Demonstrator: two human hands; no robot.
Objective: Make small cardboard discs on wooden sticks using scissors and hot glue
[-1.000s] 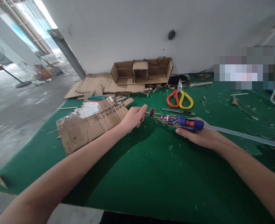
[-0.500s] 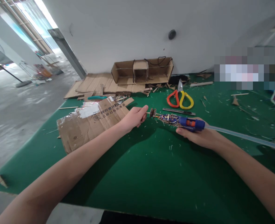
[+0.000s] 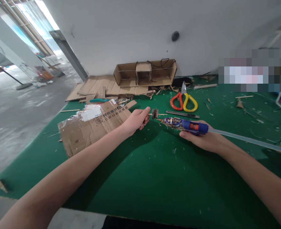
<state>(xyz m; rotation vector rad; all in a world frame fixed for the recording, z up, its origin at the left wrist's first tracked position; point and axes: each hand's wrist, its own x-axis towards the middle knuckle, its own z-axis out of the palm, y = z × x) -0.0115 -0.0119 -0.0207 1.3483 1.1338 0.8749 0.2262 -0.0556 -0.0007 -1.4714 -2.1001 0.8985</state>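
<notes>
Gluing step: your left hand (image 3: 137, 120) pinches the skewer with its small wheel (image 3: 155, 113), right hand (image 3: 203, 138) grips the glue gun (image 3: 183, 124) mid-desk; next, squeeze steadily, nozzle on the wheel hub.

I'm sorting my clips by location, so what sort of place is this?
Probably a craft or model-making workbench in a bare concrete space: a green mat strewn with scraps, a cardboard box, scissors, and a glue gun in the right hand.

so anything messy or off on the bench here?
Yes. The glue gun in the right hand has its front crusted with stuck debris. Light chips and wood slivers litter the green mat, and the torn cardboard sheet lies crumpled beside the left hand.
</notes>
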